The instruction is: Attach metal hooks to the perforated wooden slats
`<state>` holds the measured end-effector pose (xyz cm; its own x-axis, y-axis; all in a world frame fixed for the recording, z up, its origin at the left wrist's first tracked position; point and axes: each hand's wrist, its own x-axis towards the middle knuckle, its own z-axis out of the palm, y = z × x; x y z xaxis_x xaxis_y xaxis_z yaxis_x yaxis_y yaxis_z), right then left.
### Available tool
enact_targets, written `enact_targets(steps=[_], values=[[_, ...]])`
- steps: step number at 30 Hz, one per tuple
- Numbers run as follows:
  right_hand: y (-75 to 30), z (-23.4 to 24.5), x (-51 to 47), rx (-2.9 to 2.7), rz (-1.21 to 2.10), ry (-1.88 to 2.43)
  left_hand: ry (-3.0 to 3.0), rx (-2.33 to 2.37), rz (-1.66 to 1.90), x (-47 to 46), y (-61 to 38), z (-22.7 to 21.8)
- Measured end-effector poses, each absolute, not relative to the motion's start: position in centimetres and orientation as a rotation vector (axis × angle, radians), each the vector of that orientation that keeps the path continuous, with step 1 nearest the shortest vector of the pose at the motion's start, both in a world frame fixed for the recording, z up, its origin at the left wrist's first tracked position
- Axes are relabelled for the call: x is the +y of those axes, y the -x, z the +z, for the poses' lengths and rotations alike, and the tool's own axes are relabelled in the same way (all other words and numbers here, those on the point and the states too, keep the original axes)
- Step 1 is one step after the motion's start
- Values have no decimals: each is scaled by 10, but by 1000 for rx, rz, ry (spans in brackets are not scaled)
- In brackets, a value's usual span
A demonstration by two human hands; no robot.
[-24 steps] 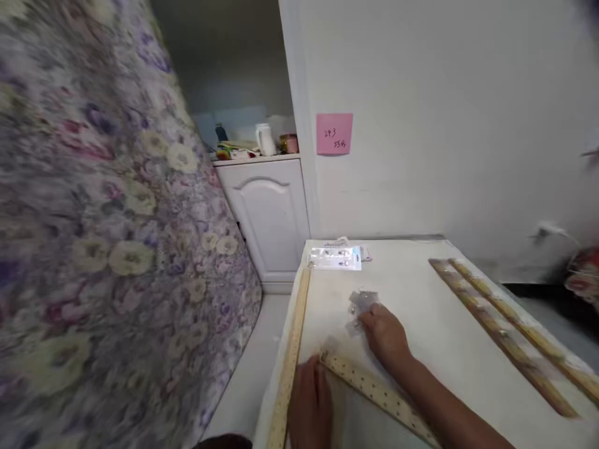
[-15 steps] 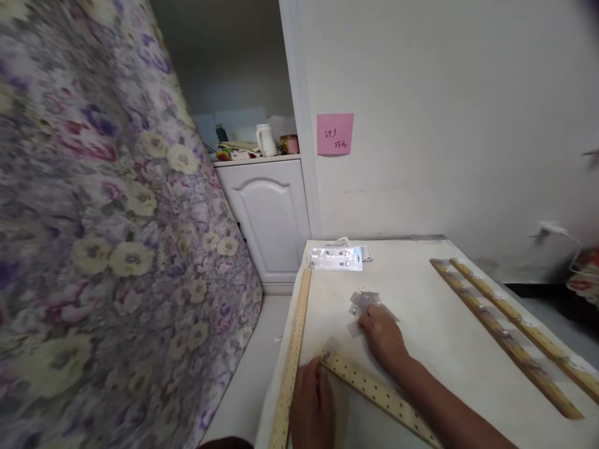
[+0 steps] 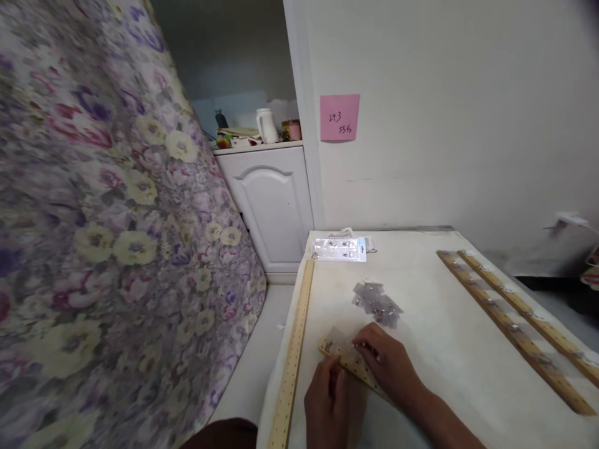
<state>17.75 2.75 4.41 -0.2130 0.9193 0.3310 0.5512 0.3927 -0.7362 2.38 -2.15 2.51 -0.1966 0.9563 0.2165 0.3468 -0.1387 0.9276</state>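
Note:
My left hand (image 3: 326,399) is closed at the near edge of a short pale wooden strip with rows of holes (image 3: 356,369), thumb and fingertips pressed together against it. Above the strip, my right hand (image 3: 390,362) pinches a small clear plastic piece (image 3: 349,348), its fine details hard to make out. Another see-through square sits at the strip's far end. Just beyond my right hand lies a loose pile of translucent plastic squares (image 3: 374,299) with small shiny metal parts and a hook.
A long perforated strip (image 3: 294,349) runs along the table's left edge. Clear packaging (image 3: 339,248) lies at the back. Two wooden strips (image 3: 503,315) bearing plastic squares lie on the right. A floral curtain (image 3: 131,249) hangs at left, and a pink note (image 3: 339,118) is on the wall.
My right hand has moved from the pile back to the short strip with a small clear piece. My left hand has shifted slightly right along the strip.

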Motion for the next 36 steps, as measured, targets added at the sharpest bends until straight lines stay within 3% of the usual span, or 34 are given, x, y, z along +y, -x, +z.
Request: enact_targets(steps=[13,22,30,36], values=[[-175,34,23,-1862,699,1025,-936,1282,1208,-12,-28,10],[-177,31,21,-1808,699,1149,-773,1202,1250,-11,-29,9],[-177,44,14,-1881,895,860,-728,1117,1250,-12,-32,8],[-182,42,17,-1602,785,1180,-602,1099,1225,-15,-39,20]])
